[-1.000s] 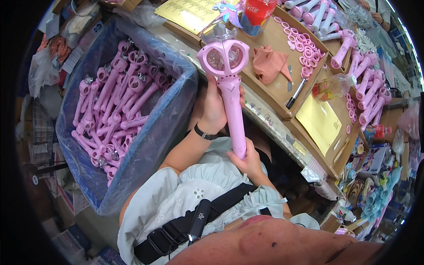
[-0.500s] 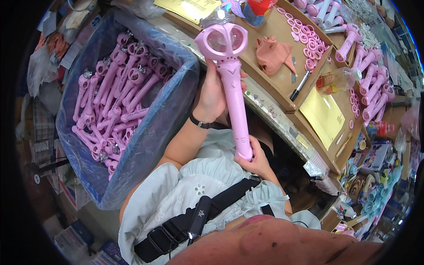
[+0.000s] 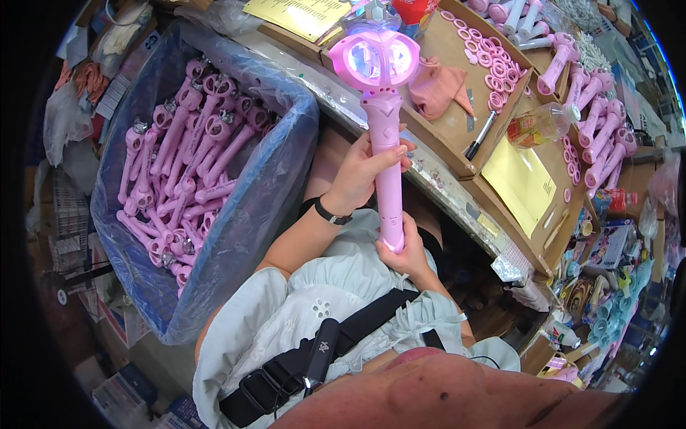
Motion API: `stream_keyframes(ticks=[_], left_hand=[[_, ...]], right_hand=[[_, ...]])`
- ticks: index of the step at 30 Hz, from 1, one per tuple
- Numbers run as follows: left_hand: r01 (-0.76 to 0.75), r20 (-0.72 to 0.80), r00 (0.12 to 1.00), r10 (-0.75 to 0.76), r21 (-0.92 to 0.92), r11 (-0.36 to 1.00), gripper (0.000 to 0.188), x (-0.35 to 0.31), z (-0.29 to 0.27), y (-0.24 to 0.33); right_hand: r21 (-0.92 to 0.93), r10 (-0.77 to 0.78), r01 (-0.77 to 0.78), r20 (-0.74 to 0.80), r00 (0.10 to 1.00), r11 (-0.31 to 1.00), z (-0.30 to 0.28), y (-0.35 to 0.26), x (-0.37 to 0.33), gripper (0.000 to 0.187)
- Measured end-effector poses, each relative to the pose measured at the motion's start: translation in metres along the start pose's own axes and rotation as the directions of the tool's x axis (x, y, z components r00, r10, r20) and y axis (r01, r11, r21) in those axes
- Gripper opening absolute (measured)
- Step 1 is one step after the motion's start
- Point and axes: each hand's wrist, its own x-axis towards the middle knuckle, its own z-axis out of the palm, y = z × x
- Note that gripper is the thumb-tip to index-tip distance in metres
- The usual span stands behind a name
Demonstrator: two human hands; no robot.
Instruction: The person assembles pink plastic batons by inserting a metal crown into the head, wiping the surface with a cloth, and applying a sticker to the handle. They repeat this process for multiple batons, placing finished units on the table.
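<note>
A pink toy wand (image 3: 386, 121) stands nearly upright before me, tilted a little. Its round head glows bluish white and has a clear crown-like top. My left hand (image 3: 368, 168) is wrapped round the middle of the handle, thumb across the front. Lower down, my right hand (image 3: 407, 250) grips the handle's bottom end; some of its fingers are hidden behind the handle. To the left, many similar pink wands (image 3: 186, 143) lie heaped in a blue crate (image 3: 279, 186) lined with clear plastic.
Cardboard trays on the workbench (image 3: 443, 189) hold pink rings (image 3: 500, 68), an orange cloth (image 3: 437, 89), a marker (image 3: 482, 136), yellow paper sheets (image 3: 518, 186) and a plastic bottle (image 3: 543, 125). More pink wands (image 3: 607, 136) are piled at the far right.
The wand's head has lit up and shifted slightly right. My left hand has slid down from just below the head to mid-handle; my right hand stays at the bottom end.
</note>
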Motion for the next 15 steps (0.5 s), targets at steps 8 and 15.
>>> stream_keyframes(ticks=[8,15], left_hand=[[0.000,0.028,1.000,0.002,-0.060,0.998,0.051,-0.0017,0.0001,0.0009],[-0.045,0.033,0.998,0.045,0.002,0.999,0.051,-0.0025,0.0035,-0.0019]], right_hand=[[-0.040,-0.023,0.023,-0.003,1.000,0.999,0.0020,0.0053,-0.0011,0.071],[0.020,-0.009,0.009,-0.023,1.000,1.000,0.0029,0.0034,-0.0023,0.070]])
